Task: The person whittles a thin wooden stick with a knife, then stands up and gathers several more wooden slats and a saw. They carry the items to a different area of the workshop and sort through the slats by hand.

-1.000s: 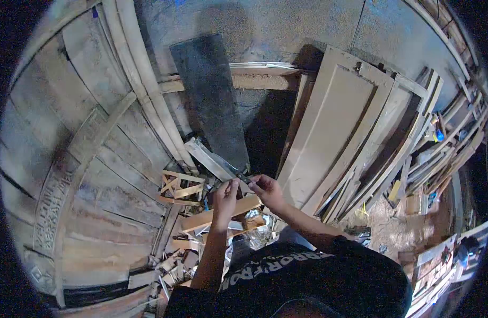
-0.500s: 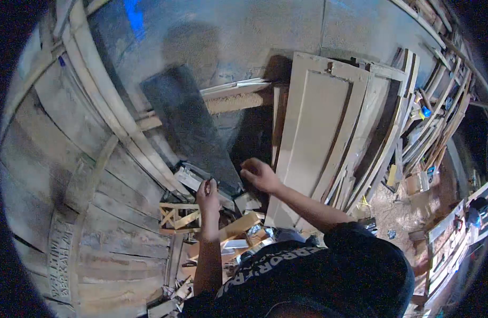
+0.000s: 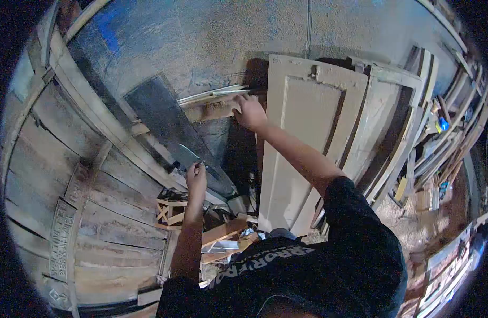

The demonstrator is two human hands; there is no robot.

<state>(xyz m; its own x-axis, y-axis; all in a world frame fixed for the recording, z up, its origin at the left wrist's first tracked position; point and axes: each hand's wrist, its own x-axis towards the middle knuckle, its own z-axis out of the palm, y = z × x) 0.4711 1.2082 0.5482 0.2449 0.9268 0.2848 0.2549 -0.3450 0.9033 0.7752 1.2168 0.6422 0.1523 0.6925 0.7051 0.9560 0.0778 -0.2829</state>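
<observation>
My left hand (image 3: 196,179) is closed in front of the lower part of a dark board (image 3: 172,119) that leans against the wall. A thin, pale curved line (image 3: 190,152) rises from its fingertips across the board; I cannot tell what the fingers hold. Higher up, my right hand (image 3: 249,112) reaches forward with its fingers apart and loosely bent. Those fingertips overlap the right end of a ledge (image 3: 209,110) where thin pale strips (image 3: 212,95) lie. Just right of this hand stands a cream panelled door (image 3: 302,122), leaning upright.
More panels and a door frame (image 3: 395,79) lean on the right, beside stacked long boards (image 3: 445,148). Below my hands are a small wooden crate (image 3: 171,212) and a heap of wood offcuts (image 3: 225,233). A plank wall (image 3: 111,222) runs along the left.
My right hand has risen from beside the dark board's lower end to the ledge. My left hand has moved slightly up and left, and a thin curved line now shows above it.
</observation>
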